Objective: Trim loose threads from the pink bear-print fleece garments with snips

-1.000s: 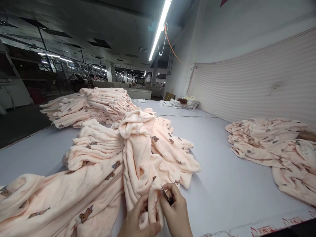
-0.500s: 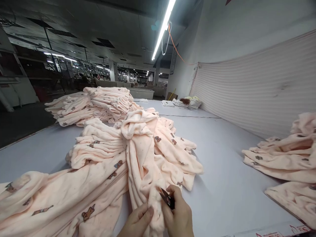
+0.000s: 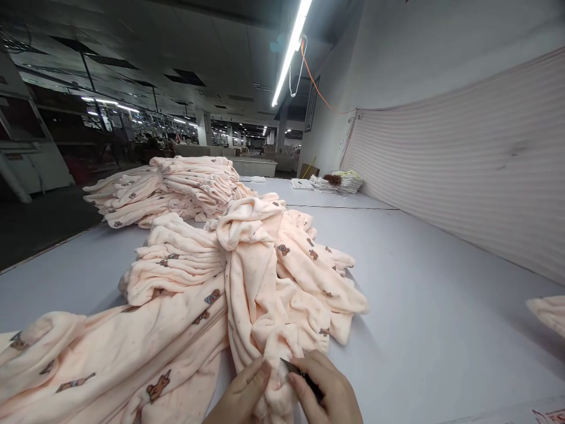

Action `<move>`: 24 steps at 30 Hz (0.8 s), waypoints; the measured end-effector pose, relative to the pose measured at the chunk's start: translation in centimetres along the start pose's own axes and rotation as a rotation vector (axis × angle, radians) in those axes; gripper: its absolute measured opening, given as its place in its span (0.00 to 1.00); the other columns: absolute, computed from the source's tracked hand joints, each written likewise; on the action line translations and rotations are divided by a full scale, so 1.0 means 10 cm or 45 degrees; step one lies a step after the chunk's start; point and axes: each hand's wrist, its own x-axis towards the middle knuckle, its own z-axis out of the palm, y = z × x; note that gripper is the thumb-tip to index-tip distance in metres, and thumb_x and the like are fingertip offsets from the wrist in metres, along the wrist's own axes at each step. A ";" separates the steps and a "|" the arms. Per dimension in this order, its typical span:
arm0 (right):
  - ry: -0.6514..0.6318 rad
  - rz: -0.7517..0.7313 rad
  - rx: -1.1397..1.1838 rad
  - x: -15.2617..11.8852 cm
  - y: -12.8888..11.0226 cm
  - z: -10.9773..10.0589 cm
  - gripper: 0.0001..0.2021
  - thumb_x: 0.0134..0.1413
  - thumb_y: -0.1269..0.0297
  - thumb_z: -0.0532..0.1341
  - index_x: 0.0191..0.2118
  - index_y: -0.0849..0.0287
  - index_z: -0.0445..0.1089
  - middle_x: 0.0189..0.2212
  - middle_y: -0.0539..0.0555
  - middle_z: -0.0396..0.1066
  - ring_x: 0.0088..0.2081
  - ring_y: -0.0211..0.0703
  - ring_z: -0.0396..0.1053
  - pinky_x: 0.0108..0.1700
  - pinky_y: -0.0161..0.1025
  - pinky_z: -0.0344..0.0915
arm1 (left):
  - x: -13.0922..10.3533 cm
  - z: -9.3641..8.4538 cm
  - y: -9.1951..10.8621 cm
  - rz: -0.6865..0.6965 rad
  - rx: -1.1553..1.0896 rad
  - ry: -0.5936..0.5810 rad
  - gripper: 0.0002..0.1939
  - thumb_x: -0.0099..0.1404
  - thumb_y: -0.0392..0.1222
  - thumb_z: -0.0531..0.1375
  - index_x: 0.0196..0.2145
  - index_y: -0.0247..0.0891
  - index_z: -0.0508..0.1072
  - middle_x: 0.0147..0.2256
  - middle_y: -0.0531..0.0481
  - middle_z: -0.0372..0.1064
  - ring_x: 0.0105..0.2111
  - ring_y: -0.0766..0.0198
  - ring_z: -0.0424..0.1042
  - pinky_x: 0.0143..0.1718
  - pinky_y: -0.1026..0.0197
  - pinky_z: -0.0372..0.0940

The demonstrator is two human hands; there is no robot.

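At the bottom centre, my left hand (image 3: 247,388) pinches the edge of a pale peach fleece garment (image 3: 253,282) printed with small brown bears. My right hand (image 3: 326,388) is closed around small black thread snips (image 3: 304,377). Their pointed tip touches or lies very close to the fleece beside my left fingertips; whether the blades are apart I cannot tell. The garment runs from my hands up over a gathered bundle of the same fleece (image 3: 176,253). More bear-printed fleece (image 3: 110,353) spreads across the lower left.
Behind the bundle, another heap of peach fleece (image 3: 194,182) lies on the pale table (image 3: 419,282). Stacks of papers or labels (image 3: 338,182) rest at the far end. A striped cloth (image 3: 463,159) covers the right wall. A bit of peach fleece (image 3: 549,312) shows at the right edge.
Most of the fleece pile on the right has gone out of view past the right edge. My right hand and the snips have dropped slightly, nearer the pinched edge.
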 end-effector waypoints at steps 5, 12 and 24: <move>-0.105 -0.011 0.036 0.08 -0.01 -0.05 0.11 0.56 0.63 0.59 0.44 0.56 0.73 0.35 0.54 0.73 0.36 0.42 0.73 0.38 0.32 0.67 | 0.00 -0.04 0.03 -0.051 0.054 -0.048 0.29 0.54 0.65 0.59 0.39 0.35 0.75 0.38 0.43 0.75 0.44 0.52 0.71 0.47 0.54 0.65; -0.108 -0.006 -0.011 0.04 0.04 -0.10 0.10 0.56 0.62 0.60 0.43 0.54 0.74 0.34 0.53 0.74 0.35 0.42 0.73 0.37 0.31 0.68 | 0.04 -0.07 0.04 -0.071 0.025 -0.135 0.24 0.57 0.58 0.61 0.42 0.36 0.75 0.35 0.46 0.75 0.41 0.55 0.72 0.45 0.57 0.64; -0.077 -0.026 -0.039 -0.01 0.13 -0.05 0.12 0.52 0.65 0.61 0.44 0.52 0.74 0.35 0.53 0.75 0.34 0.42 0.74 0.36 0.31 0.68 | 0.15 -0.05 -0.12 -0.123 -0.093 -0.089 0.24 0.52 0.59 0.64 0.34 0.34 0.77 0.27 0.48 0.74 0.29 0.61 0.71 0.33 0.62 0.65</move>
